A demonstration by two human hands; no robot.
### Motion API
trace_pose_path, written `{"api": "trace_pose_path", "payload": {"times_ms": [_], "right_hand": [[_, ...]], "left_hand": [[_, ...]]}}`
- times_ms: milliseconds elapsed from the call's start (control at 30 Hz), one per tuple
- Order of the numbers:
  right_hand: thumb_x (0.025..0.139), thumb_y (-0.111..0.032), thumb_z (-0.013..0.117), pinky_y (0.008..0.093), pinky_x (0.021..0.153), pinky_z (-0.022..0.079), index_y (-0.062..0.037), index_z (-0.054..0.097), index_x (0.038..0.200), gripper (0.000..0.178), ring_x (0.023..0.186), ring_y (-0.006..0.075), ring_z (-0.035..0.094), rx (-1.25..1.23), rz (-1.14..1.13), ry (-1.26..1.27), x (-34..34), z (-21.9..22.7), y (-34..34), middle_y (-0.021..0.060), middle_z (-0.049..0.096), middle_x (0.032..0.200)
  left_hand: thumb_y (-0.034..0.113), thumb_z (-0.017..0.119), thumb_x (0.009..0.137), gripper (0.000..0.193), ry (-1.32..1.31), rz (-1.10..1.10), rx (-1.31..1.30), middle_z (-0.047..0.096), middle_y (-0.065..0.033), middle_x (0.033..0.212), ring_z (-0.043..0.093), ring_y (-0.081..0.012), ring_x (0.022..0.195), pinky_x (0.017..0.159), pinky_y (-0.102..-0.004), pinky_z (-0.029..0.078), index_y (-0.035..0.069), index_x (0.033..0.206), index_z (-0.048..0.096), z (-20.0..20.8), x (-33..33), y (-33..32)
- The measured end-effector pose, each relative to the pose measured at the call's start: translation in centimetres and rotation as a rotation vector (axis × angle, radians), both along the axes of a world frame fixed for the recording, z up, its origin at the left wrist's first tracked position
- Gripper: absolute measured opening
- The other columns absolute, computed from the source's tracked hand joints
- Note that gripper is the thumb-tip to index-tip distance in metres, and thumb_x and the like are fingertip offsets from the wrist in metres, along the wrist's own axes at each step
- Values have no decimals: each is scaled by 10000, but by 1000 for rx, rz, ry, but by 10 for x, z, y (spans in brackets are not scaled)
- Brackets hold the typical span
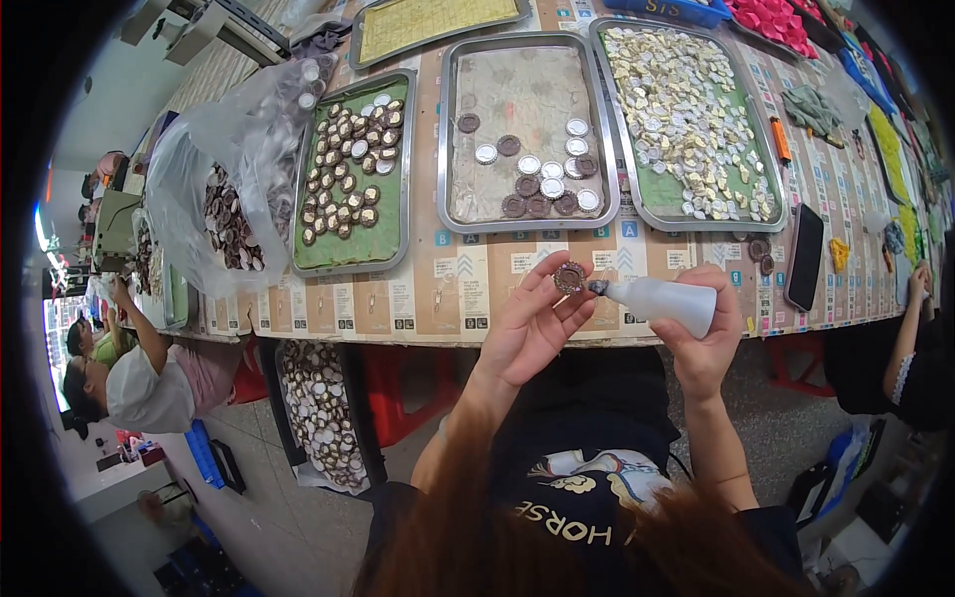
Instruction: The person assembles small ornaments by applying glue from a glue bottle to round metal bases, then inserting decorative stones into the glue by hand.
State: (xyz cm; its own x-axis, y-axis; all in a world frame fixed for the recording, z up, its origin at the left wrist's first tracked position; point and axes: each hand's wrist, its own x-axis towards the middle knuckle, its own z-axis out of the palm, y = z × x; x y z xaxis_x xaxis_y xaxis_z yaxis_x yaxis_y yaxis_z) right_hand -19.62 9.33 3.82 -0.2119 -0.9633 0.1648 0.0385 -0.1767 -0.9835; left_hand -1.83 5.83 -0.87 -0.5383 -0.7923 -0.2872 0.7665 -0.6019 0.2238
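Observation:
Near the table's front edge, my left hand (538,323) pinches a small round brown cap-like piece (569,279) with a scalloped rim, its inner face turned up. My right hand (703,328) is wrapped round a white squeeze bottle (668,302), tipped sideways. The bottle's dark nozzle end points left, at or very close to the brown piece; whether they touch I cannot tell. Just beyond my hands, a metal tray (445,149) bears several loose brown and white round pieces. To its right, another tray (637,189) is heaped with small gold and silver pieces.
On the left, a green-lined tray (406,214) holds brown rounds with gold tops, beside a clear plastic bag (261,129) of rounds. A phone (803,257) and orange cutter (780,141) lie right. A full crate (323,418) stands below the table. People sit at both sides.

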Motion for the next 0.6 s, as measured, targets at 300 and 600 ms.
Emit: {"api": "trace_pose_path", "payload": {"times_ms": [300, 600], "right_hand": [[628, -51, 734, 214, 659, 411, -28, 484, 856, 339, 747, 91, 485, 20, -22, 81, 2, -5, 0, 31, 474, 837], [629, -57, 736, 212, 653, 406, -24, 489, 846, 330, 732, 90, 483, 33, -18, 103, 2, -4, 0, 30, 476, 822]], "left_hand": [[128, 438, 870, 288, 79, -35, -6, 482, -138, 1132, 511, -212, 1000, 893, -339, 409, 48, 1143, 401, -3, 1, 3], [163, 425, 880, 278, 61, -59, -11, 487, -137, 1134, 518, -208, 979, 889, -338, 405, 56, 1136, 430, -6, 0, 3]]}}
